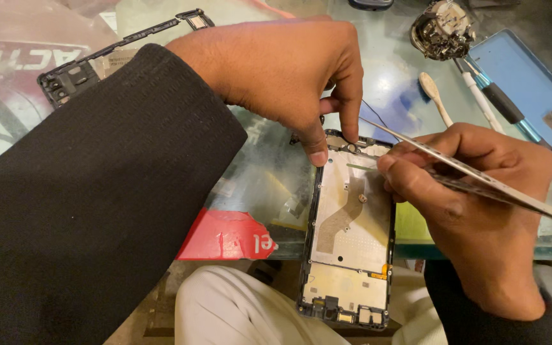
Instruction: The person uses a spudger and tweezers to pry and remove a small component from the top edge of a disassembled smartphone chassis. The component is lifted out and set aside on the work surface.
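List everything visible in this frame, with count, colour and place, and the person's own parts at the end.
opened phone frame: 1, black rim with silver inner plate, centre, overhanging the table edge
tweezers: 1, silver, in the right hand, tips at the frame's top edge
plastic phone mid-frame: 1, black, upper left
phone back cover: 1, blue, upper right
spudger: 1, cream, upper centre-right
pen-like tool: 1, white and black, beside the cover
glass table: 1, greenish
left hand: fingertips on the frame's top
right hand: gripping tweezers
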